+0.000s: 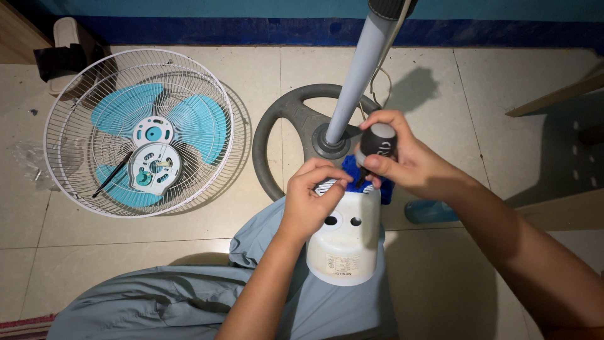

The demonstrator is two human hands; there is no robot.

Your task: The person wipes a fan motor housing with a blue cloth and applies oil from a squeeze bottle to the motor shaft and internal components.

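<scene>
At the far left, two white wire grilles [141, 129] are laid flat on the tiled floor [503, 101], one on the other. A light-blue blade [123, 110] is seen through the wires, with a round white hub plate [153, 167] over it and a thin dark rod [112, 182] resting on the grille beside that plate. A crumpled clear plastic bag [25, 160] is seen just left of the grilles.

Near the middle, a dark grey ring base [283, 126] is set on the floor, and a grey pole [358, 69] rises from its hub toward the camera.

A white motor cover [346, 242] is held upright on the grey-trousered lap [189, 302], just in front of the base. Two round holes are shown in its near face. The left hand [308, 204] is wrapped around the cover's upper left edge, its fingers curled closed at the rim, where a white ribbed part is pinched. A blue part [352, 170] is seen behind the rim.

The right hand [402, 157] is closed around the black handle of a screwdriver [376, 143], whose tip is pointed down at the cover's top edge, just beside the left fingertips.

Further right, a small blue object [431, 211] lies on the floor, partly hidden by the right forearm. A wooden board's edge [553, 94] is seen at the far right.
</scene>
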